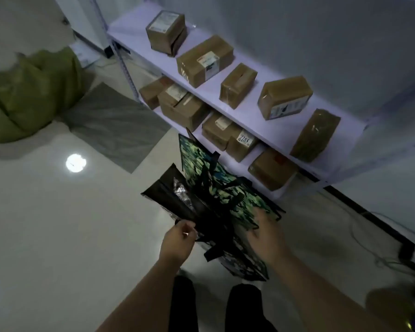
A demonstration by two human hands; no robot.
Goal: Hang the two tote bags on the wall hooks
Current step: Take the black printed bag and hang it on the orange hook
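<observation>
Two green camouflage tote bags with black trim and black straps hang bunched together in front of me, above the floor. One tote bag (197,159) stands higher, toward the shelf. The other tote bag (244,257) droops lower, near my legs, and its dark silver-lined inside (177,200) gapes open at the left. My left hand (179,238) pinches the black edge at the lower left. My right hand (265,232) grips the camouflage fabric on the right. No wall hooks are in view.
A white shelf rack (249,109) with several taped cardboard boxes (205,61) stands against the wall at right. A green sack (27,97) and a grey mat (118,125) lie on the glossy floor at left. Cables (381,238) run along the right wall.
</observation>
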